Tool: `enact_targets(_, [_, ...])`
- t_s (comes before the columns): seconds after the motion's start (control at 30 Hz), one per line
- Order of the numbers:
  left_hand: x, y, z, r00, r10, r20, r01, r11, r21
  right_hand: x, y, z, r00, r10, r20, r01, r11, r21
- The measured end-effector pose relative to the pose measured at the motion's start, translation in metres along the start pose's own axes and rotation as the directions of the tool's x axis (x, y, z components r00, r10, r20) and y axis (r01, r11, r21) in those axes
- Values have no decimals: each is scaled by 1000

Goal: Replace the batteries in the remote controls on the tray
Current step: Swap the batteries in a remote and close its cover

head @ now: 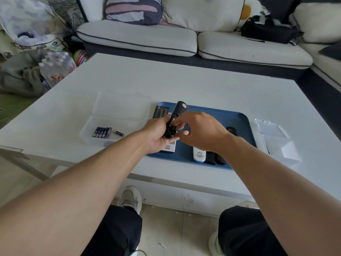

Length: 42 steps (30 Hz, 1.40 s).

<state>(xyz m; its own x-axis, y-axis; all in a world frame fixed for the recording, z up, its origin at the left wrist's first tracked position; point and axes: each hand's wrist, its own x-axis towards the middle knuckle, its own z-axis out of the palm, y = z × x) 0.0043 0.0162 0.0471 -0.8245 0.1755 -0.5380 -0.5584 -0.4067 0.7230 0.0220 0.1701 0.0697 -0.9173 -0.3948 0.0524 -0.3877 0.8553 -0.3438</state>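
I see my left hand (158,133) wrapped around the lower end of a black remote (175,119), holding it tilted up above the left part of the blue tray (238,117), its top end pointing far and slightly right. My right hand (201,132) is up against the remote's near end with its fingers curled in at the battery bay; I cannot tell whether they pinch a battery or only touch the casing. The tray sits on the white counter (184,84), near its front edge. On the tray, a dark remote with buttons (160,112) lies at the far left, partly behind my left hand, a white remote (199,155) lies near the front edge, and two black remotes (215,159) lie just right of it, mostly hidden under my right wrist. Left of the tray stands an open clear box (118,115) holding a row of blue batteries (101,132) and one loose battery (119,133) just right of them. Right of the tray is a smaller open clear box (276,141). Beyond the counter is a pale sofa (166,37).
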Motion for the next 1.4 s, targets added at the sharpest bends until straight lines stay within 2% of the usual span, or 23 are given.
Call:
enact_targets(0.1, [0, 0, 0, 1000, -9, -2, 9, 1000, 15, 4, 7, 6, 999, -40, 14, 39, 998, 53])
enact_targets(0.17, [-1, -2, -1, 1000, -11, -12, 11, 1000, 28, 6, 8, 7, 999, -1, -39, 10, 976, 217])
enact_targets(0.27, [1, -5, -1, 1000, 7, -27, -4, 996, 86, 8, 12, 1, 975, 218, -51, -163, 847, 505])
enact_targets(0.37, [3, -7, 4, 1000, 7, -17, -5, 996, 89, 6, 28, -7, 919, 390, 53, -328, 685, 651])
enact_targets(0.5, [8, -11, 17, 1000, -14, 11, 13, 995, 104, -12, 56, -19, 840, 512, 179, -487, 568, 663])
enact_targets(0.63, [14, -20, 37, 995, -46, 89, 31, 987, 157, -36, 87, -29, 773, 621, 131, -509, 482, 713])
enact_targets(0.7, [14, -26, 50, 988, -56, 141, 30, 983, 183, -53, 106, -32, 744, 664, 75, -515, 499, 697])
enact_targets(0.8, [15, -32, 65, 979, -46, 197, 12, 985, 170, -77, 133, -35, 695, 713, -96, -586, 639, 498])
enact_targets(0.87, [16, -38, 78, 974, -40, 223, 0, 984, 176, -93, 151, -40, 647, 746, -160, -645, 647, 406])
enact_targets(0.93, [17, -45, 88, 971, -40, 237, -7, 981, 194, -106, 168, -41, 616, 767, -179, -701, 637, 321])
enact_targets(1.03, [19, -54, 99, 968, -44, 245, -13, 975, 223, -119, 185, -39, 613, 764, -203, -746, 644, 171])
enact_targets(1.23, [24, -65, 105, 973, -42, 228, -21, 963, 267, -114, 204, -28, 601, 783, -159, -785, 615, 65])
enact_targets(1.4, [26, -63, 96, 975, -34, 222, -31, 959, 281, -108, 211, -17, 560, 818, -128, -821, 570, 48])
